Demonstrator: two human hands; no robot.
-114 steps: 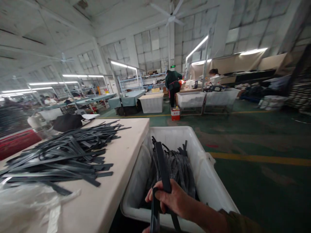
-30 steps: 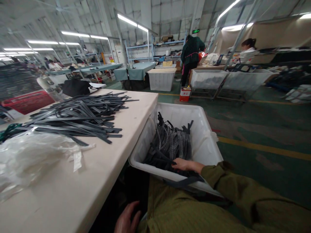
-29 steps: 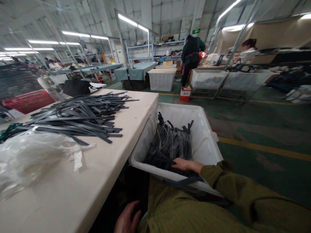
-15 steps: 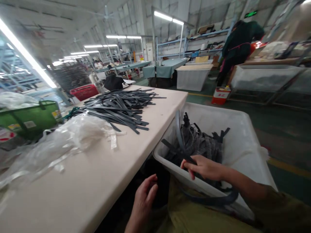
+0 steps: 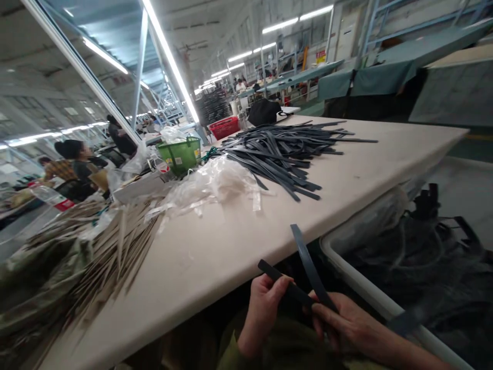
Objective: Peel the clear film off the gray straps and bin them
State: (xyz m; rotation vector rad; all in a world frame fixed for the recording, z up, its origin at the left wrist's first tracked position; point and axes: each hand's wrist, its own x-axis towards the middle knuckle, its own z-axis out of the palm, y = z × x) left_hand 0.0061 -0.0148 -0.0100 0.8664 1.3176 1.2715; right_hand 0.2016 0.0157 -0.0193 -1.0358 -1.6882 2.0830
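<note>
My left hand [image 5: 264, 303] and my right hand [image 5: 346, 321] meet just below the near edge of the pale table [image 5: 215, 246]. Both are closed on dark grey straps [image 5: 304, 272]: the left pinches the end of one strap, the right grips a second strap that rises and curves up to the left. A big heap of the same straps [image 5: 285, 151] lies further along the table top. To my right a white bin [image 5: 370, 293] holds more dark straps [image 5: 427, 246].
Crumpled clear plastic [image 5: 210, 187] and a bundle of tan strips [image 5: 103, 246] lie on the table's left part. A green basket [image 5: 181, 154], a red basket [image 5: 224, 126] and a black bag [image 5: 264, 110] stand beyond. A person [image 5: 75, 164] sits at far left.
My right hand has come out of the bin with straps and joined the left hand in front of me. My view has swung left, along the table.
</note>
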